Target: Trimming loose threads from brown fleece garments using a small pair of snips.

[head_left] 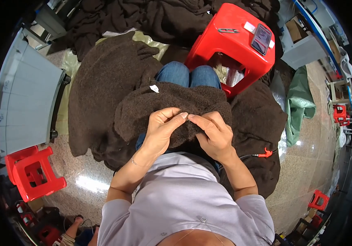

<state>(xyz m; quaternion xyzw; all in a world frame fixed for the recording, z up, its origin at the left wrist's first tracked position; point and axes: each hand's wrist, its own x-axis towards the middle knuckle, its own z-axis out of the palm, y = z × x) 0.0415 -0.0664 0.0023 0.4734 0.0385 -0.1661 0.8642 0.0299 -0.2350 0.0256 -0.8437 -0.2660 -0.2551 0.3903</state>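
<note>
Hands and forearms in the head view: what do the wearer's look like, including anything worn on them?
The left hand and right hand are bare, without gloves. A thin bracelet circles the left wrist; none shows on the right. Both forearms are uncovered, with short, loose, pale lilac-grey sleeves ending near the elbows. No cables or markings are visible on them.

No text you can read here: white tag (pixel 154 88) on your brown knit (pixel 139 117), grey wheeled bin's (pixel 32 98) marks (pixel 7 84), all illegible!
</note>
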